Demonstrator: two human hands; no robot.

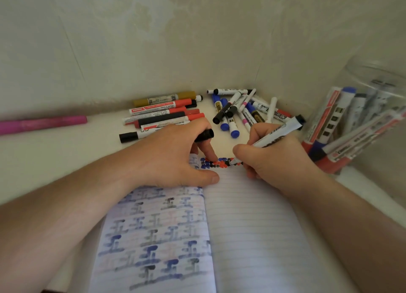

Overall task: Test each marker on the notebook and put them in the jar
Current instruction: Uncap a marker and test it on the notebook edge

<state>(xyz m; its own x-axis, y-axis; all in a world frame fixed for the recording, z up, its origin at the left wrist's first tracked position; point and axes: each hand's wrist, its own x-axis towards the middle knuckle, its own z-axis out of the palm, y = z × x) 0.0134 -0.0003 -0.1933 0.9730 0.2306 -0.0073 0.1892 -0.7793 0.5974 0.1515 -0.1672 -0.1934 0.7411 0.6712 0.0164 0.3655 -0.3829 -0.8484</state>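
Right-hand fingers pinch a white-barrelled black marker, tip touching the top line of the open lined paper notebook at frame centre. Left-hand fingers curl round its black plastic cap while pinning the page. Best now: a short, light stroke beside the red, blue and black test dots, then recap. Clear glass jar waits right; untested markers lie on the surface above.
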